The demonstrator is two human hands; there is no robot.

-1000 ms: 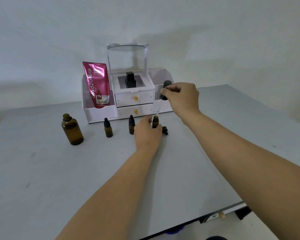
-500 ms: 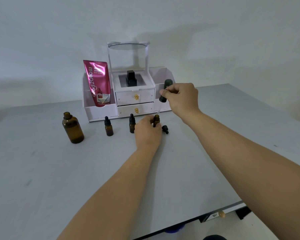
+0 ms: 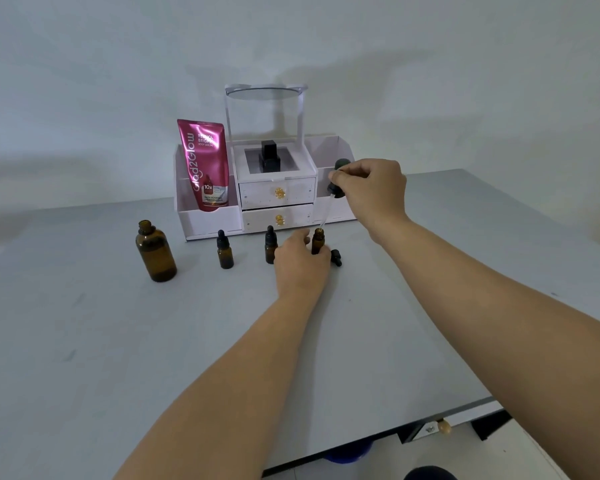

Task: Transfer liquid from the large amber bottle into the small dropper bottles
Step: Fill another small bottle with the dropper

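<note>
Since a moment ago my right hand [image 3: 369, 190] tilted the dropper [image 3: 335, 192], pinched; left hand [image 3: 300, 261] stays gripping the open small bottle [image 3: 318, 240].

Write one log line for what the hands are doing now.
left hand: steadies open small bottle | right hand: holds dropper, tip at bottle mouth | large amber bottle: uncapped, apart

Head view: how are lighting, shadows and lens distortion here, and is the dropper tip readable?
Head view: dim, even, bluish light, with soft shadows of the organizer on the wall; wide-angle stretch enlarges both forearms near the bottom edge; no strong glare; the dropper in the right hand has a clear, faint stem, so its tip at the open small bottle is hard to resolve.
</note>
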